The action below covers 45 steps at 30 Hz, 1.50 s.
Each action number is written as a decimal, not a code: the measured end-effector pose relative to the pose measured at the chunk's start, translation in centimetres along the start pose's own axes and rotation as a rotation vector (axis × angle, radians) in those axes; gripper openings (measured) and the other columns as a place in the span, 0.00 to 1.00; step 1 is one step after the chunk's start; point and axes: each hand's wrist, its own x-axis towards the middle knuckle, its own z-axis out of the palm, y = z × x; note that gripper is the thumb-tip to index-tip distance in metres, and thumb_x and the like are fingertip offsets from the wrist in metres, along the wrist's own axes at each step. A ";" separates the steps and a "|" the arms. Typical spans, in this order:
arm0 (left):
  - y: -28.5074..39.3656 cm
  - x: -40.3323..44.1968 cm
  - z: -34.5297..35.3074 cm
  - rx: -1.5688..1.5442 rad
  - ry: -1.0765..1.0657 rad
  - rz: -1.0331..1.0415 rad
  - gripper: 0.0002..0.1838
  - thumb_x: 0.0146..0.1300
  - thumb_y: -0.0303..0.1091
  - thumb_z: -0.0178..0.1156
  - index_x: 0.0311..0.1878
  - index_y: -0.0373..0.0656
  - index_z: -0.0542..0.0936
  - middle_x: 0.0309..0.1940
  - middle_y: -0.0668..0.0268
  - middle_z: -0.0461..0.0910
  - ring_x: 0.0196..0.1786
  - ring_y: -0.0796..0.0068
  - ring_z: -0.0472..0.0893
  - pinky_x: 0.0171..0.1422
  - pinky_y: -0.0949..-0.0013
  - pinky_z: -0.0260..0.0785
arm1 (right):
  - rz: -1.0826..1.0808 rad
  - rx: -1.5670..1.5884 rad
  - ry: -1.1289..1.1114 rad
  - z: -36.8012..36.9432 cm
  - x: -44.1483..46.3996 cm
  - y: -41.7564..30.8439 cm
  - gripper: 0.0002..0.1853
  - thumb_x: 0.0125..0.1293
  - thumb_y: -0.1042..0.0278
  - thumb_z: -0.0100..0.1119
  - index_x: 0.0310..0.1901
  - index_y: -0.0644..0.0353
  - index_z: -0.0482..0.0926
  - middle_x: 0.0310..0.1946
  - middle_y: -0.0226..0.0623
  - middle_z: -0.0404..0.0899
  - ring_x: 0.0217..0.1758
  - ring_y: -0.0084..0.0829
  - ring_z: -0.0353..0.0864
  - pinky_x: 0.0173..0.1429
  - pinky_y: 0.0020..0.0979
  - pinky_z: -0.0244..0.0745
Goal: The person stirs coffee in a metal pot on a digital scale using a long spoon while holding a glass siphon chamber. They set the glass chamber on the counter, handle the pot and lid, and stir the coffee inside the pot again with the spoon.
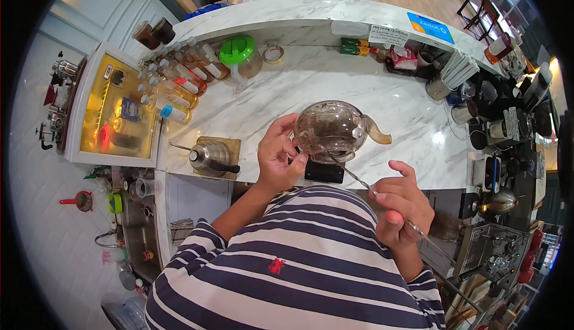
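A round glass pot (327,126) with dark residue inside is tilted above the marble counter, its curved tan handle or spout pointing right. My left hand (282,153) is closed on the pot's left side near its rim. Between the fingers of my right hand (403,207) is a long, thin twisted metal spoon (359,180); its upper end reaches the pot's opening, and whether it touches the residue is hard to tell. A black flat object (324,172) lies on the counter edge just below the pot.
A steel gooseneck kettle (209,156) stands on a wooden board at the left. Bottles (185,73) and a green-lidded jug (240,55) stand at the back left, near a tape roll (273,55). A straw holder (439,86) is at the right.
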 end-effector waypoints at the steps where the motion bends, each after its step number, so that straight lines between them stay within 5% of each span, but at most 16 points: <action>1: -0.2 0.0 0.0 0.009 0.000 0.013 0.13 0.62 0.24 0.67 0.27 0.39 0.71 0.70 0.42 0.68 0.74 0.49 0.72 0.71 0.54 0.74 | 0.003 0.005 0.007 -0.1 -0.1 0.2 0.14 0.81 0.58 0.56 0.47 0.62 0.82 0.34 0.40 0.85 0.37 0.38 0.88 0.66 0.57 0.76; 4: -0.7 0.1 0.2 0.029 0.001 0.028 0.12 0.62 0.23 0.66 0.27 0.39 0.71 0.70 0.42 0.67 0.75 0.49 0.71 0.69 0.55 0.76 | 0.013 -0.071 0.069 0.2 0.1 0.6 0.19 0.85 0.54 0.48 0.45 0.62 0.80 0.27 0.43 0.85 0.29 0.36 0.86 0.64 0.59 0.75; 19: -0.5 1.2 0.6 0.087 0.060 0.084 0.14 0.60 0.20 0.66 0.25 0.37 0.70 0.69 0.41 0.68 0.74 0.47 0.72 0.66 0.51 0.82 | -0.014 -0.010 0.006 -0.5 0.1 1.8 0.15 0.80 0.55 0.58 0.49 0.60 0.82 0.33 0.39 0.87 0.37 0.38 0.89 0.66 0.56 0.76; 28: 0.0 1.1 0.5 0.168 0.077 0.063 0.13 0.60 0.20 0.67 0.26 0.37 0.71 0.68 0.42 0.68 0.73 0.49 0.73 0.65 0.52 0.82 | -0.036 0.073 0.010 0.8 0.0 2.3 0.14 0.83 0.59 0.54 0.50 0.63 0.80 0.33 0.41 0.87 0.36 0.38 0.89 0.65 0.57 0.78; 31: -0.1 0.8 0.7 0.201 0.079 0.021 0.13 0.60 0.20 0.68 0.26 0.36 0.71 0.68 0.42 0.70 0.72 0.50 0.75 0.65 0.53 0.82 | 0.133 0.164 0.193 2.0 -1.2 3.9 0.18 0.86 0.57 0.44 0.50 0.62 0.80 0.28 0.41 0.85 0.30 0.37 0.87 0.66 0.58 0.75; 32: -0.2 0.8 0.8 0.211 0.086 0.009 0.14 0.60 0.21 0.68 0.26 0.36 0.71 0.68 0.43 0.70 0.71 0.50 0.76 0.65 0.54 0.82 | 0.262 0.172 0.214 1.7 -1.3 4.1 0.20 0.86 0.58 0.43 0.48 0.68 0.78 0.29 0.46 0.86 0.36 0.36 0.88 0.64 0.54 0.79; 36: -0.2 0.7 1.1 0.260 0.080 -0.038 0.15 0.61 0.21 0.68 0.26 0.36 0.70 0.67 0.44 0.71 0.69 0.51 0.78 0.65 0.57 0.82 | 0.798 0.649 0.605 1.9 -1.3 5.5 0.22 0.87 0.54 0.42 0.44 0.67 0.75 0.30 0.49 0.86 0.35 0.41 0.88 0.62 0.42 0.80; 39: -0.6 0.2 1.7 0.256 0.086 -0.094 0.15 0.62 0.21 0.67 0.26 0.36 0.69 0.67 0.44 0.71 0.70 0.51 0.77 0.64 0.59 0.82 | 0.942 0.674 0.707 1.9 -1.4 6.1 0.22 0.87 0.53 0.43 0.46 0.68 0.75 0.30 0.48 0.86 0.36 0.41 0.88 0.61 0.40 0.80; 45: -1.7 -1.1 1.9 0.166 0.185 -0.209 0.13 0.65 0.21 0.65 0.29 0.37 0.70 0.68 0.44 0.70 0.69 0.55 0.78 0.64 0.61 0.78 | 0.846 0.545 0.742 1.5 -2.5 6.4 0.22 0.86 0.52 0.45 0.47 0.68 0.74 0.30 0.47 0.86 0.36 0.41 0.89 0.60 0.39 0.80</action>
